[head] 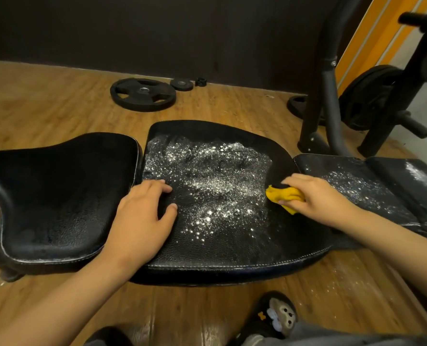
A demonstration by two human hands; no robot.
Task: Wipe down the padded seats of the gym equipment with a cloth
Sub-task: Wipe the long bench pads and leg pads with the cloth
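Note:
A black padded bench runs across the view in three pads. The middle seat pad [215,236] is covered with white specks and droplets. My left hand [142,216] rests flat on its left side, fingers spread and slightly bent. My right hand [314,198] grips a bunched yellow cloth [283,194] against the pad's right edge. The left pad [57,191] looks dark and free of specks. The right pad [372,188] carries white specks too.
A large weight plate [142,94] and a small one [181,84] lie on the wooden floor behind the bench. A black rack frame [329,78] with loaded plates [367,96] stands at the back right. My slippered foot [274,315] is below the bench.

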